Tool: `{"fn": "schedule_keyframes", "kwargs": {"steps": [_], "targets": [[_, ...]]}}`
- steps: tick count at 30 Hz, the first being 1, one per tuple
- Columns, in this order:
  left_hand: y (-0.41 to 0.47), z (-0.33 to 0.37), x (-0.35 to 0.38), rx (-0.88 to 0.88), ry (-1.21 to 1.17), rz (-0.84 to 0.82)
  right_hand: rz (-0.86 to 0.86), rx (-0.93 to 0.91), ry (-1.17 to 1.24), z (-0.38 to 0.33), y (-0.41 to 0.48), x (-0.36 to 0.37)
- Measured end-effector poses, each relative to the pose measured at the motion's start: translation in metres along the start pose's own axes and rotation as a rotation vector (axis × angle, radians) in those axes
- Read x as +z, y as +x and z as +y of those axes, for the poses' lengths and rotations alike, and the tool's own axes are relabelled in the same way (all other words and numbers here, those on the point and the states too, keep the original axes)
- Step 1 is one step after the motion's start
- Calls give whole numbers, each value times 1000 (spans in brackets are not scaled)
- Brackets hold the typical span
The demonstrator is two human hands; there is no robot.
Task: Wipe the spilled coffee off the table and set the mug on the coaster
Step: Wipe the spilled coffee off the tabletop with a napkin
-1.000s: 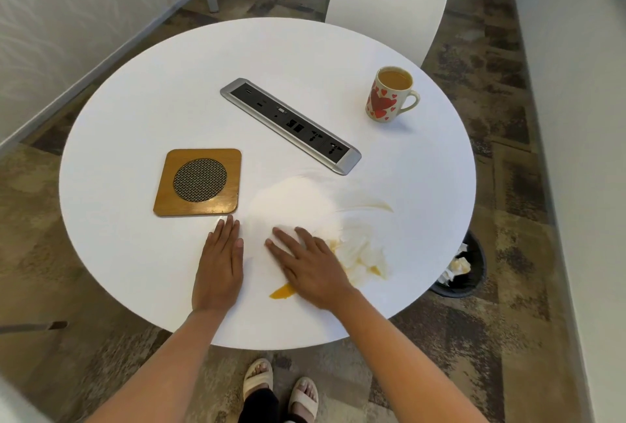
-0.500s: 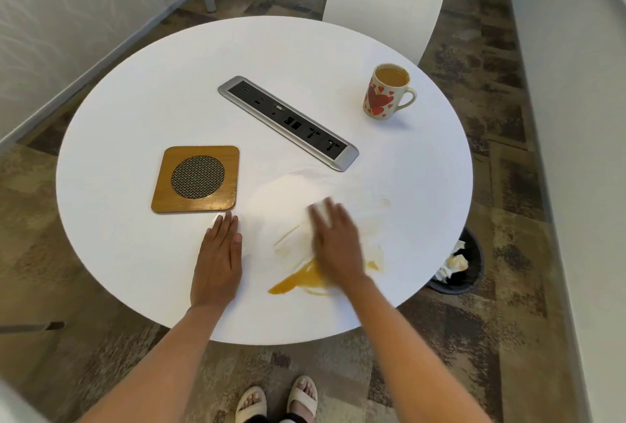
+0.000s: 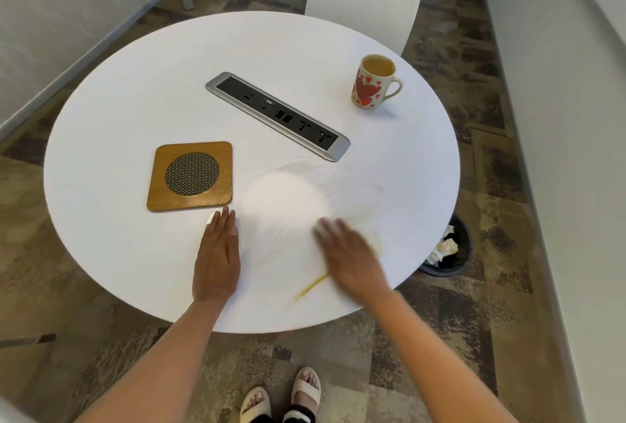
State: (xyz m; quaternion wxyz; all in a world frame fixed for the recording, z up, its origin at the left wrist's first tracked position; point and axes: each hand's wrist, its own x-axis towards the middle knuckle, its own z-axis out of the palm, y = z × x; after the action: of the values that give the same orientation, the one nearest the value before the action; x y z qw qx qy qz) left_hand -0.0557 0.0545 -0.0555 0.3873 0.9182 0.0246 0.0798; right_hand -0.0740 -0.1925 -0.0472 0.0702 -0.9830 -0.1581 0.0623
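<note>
The left hand (image 3: 216, 253) lies flat on the surface (image 3: 135, 246), fingers together, holding nothing. The right hand (image 3: 352, 260), blurred, presses flat by a coffee streak (image 3: 312, 287); its grip looks spread. The mug (image 3: 372, 83) stands upright at far right, well apart from the coaster (image 3: 190, 176). Nearly full and likely hard ceramic, it would slosh: best taken by its handle (image 3: 400, 84), kept level.

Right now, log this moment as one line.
right hand blurred over spill | left hand flat on table | mug off coaster
</note>
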Motion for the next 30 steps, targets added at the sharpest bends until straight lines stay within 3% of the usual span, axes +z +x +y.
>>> {"fn": "schedule_keyframes", "kwargs": {"steps": [2,5,10,13,17,22,25,30], "targets": [[-1,0,0,12,17,-13,47,224,-44,53,-9,-12],[0,-1,0,16,28,-31,45,376,-10,91,-30,-17],[0,-1,0,27,50,-36,49,490,26,37,-39,-6],[0,-1,0,25,48,-36,42,367,67,-28,-39,3],[1,-1,-1,22,51,-42,-73,-51,115,-128,-36,17],[0,-3,-2,5,29,-55,-69,-260,-55,-113,-55,14],[-1,-2,-2,15,15,-43,-51,-208,-84,-65,-65,7],[-2,-1,-2,32,28,-36,-79,94,-86,26,-65,-11]]}}
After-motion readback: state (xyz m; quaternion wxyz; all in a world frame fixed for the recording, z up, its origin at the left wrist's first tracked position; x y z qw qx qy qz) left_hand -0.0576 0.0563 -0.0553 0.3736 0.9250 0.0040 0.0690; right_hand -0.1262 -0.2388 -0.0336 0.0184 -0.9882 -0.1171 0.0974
